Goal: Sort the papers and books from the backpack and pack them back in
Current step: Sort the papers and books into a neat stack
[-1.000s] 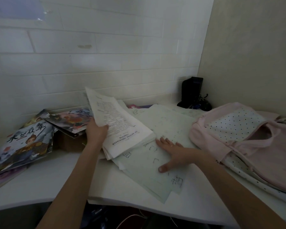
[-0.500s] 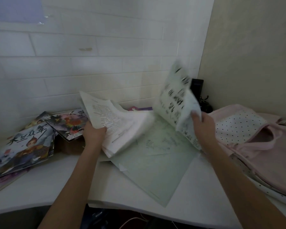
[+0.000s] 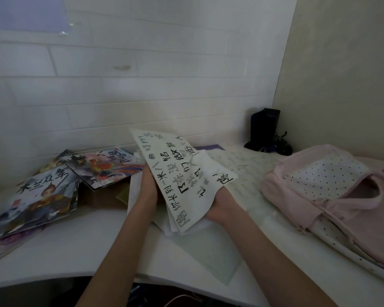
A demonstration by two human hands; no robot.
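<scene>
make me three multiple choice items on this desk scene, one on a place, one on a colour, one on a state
1. Where is the backpack?
A. right of the held papers
B. under the picture books
C. on the floor

2. What colour is the backpack?
A. green
B. pink
C. black

3. What is the stack of papers doing?
A. lying flat, untouched
B. sitting inside the backpack
C. held up by both hands

Answers: 1 A, it lies at the table's right end. 2 B, pink fabric with a dotted panel. 3 C, the left hand and the right hand grip it above the table.
</scene>
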